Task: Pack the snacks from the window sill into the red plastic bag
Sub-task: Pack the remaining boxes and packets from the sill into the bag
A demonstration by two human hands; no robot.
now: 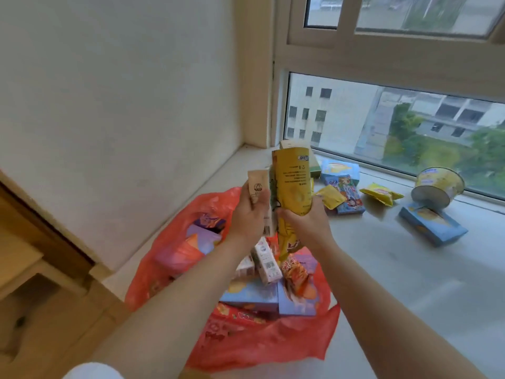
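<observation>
Gripping a tall yellow crisp bag point(292, 184) upside down, right hand point(306, 222) curls round its middle; left hand point(250, 214) pinches a slim tan paper packet point(258, 187). Both sit above the open red plastic bag point(246, 348), part-filled with boxes. Printing too blurred to read. Blue boxes point(433, 228), small yellow packets point(381, 192) and yellow noodle bowl point(437, 187) lie on the pale window sill point(382, 269).

- Bare left hand point(250, 214) and bare right hand point(306, 222), no rings or watch.
- Both forearms uncovered.
- White fabric sleeve edge point(90, 372) at the left arm's upper end.
</observation>
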